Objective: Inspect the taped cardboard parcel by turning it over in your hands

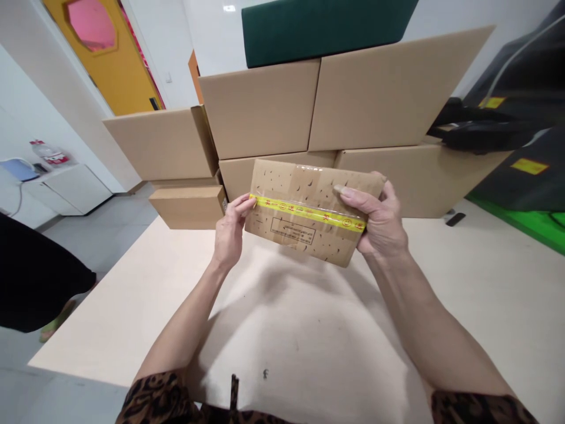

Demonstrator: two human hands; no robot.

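Note:
A small brown cardboard box [304, 229] sealed with a strip of yellow tape [309, 213] is held up above the pale table [309, 330], tilted toward me. My left hand [230, 232] grips its left end, fingers wrapped round the edge by the tape. My right hand [380, 219] grips the right end, with fingers laid over the top face. A printed rectangle shows on the box below the tape.
Larger cardboard boxes [366, 100] are stacked along the table's far side, with a dark green slab [322, 23] on top. Smaller boxes [188, 206] sit at the left. A black device [477, 129] lies at the right. A person in black [30, 277] stands left.

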